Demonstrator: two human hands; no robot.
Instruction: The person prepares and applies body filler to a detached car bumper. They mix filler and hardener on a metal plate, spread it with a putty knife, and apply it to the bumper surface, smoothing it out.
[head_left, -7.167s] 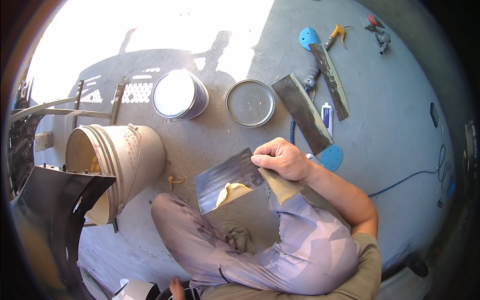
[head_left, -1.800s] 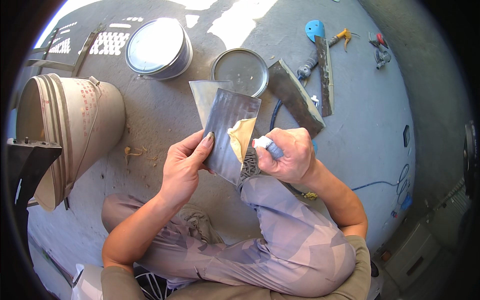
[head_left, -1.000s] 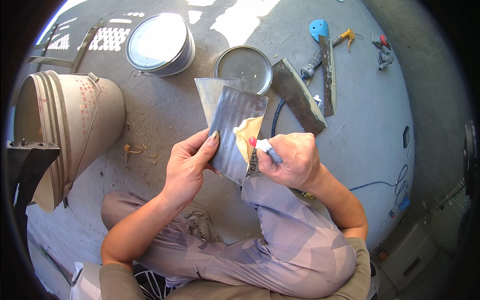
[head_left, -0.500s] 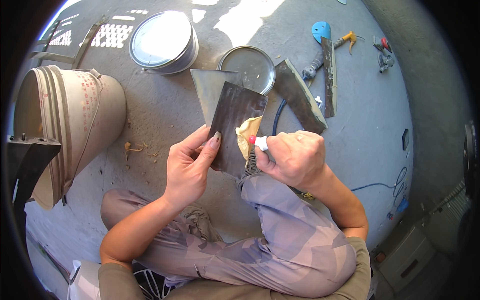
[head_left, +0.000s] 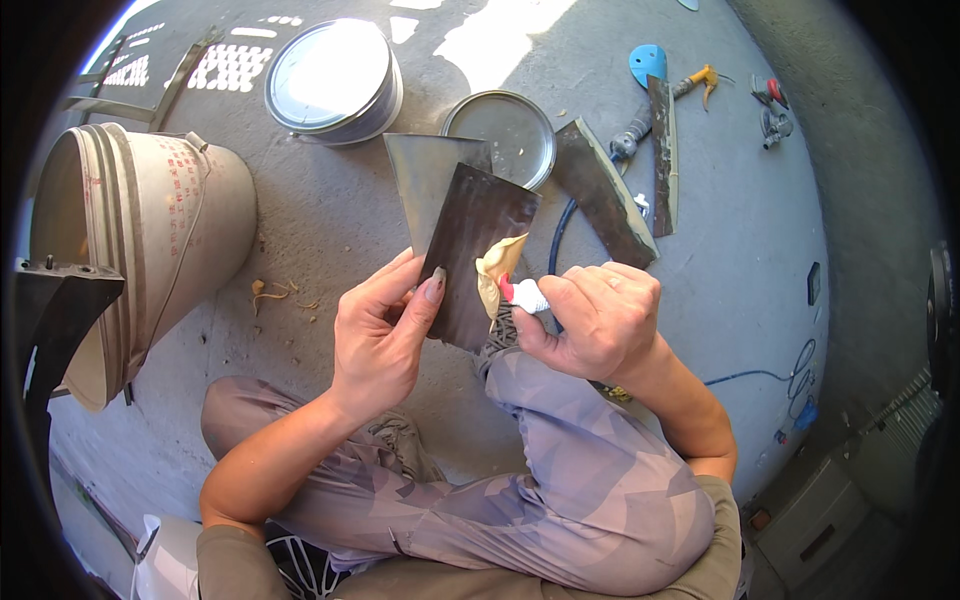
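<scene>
Floor [head_left: 310,200]: grey and gritty, it is carrying a bucket [head_left: 210,205], a can [head_left: 372,112] and a lid [head_left: 508,130] ahead of the hands.
Left hand [head_left: 378,335]: its fingers are pinching the dark plate [head_left: 460,240], the thumb lying on its face; whether they are also gripping the pale plate [head_left: 425,175] behind, I cannot tell.
Right hand [head_left: 600,315]: its fingers are clamping a tube [head_left: 528,295], whose white end is pointing at the putty [head_left: 495,262].
Putty: already lying in a yellow heap on the dark plate.
Red paste [head_left: 506,289]: already showing between tube and putty; both colours are standing separate, so blending seems not yet done.
Plate edges: the putty is sitting right along the right-hand edge, leaving little margin; the lower corner is hanging near the knee [head_left: 520,378].
Open room: bare floor is stretching between bucket and left hand; blades [head_left: 605,190] and a hose [head_left: 560,235] are crowding the area ahead of the right hand.
</scene>
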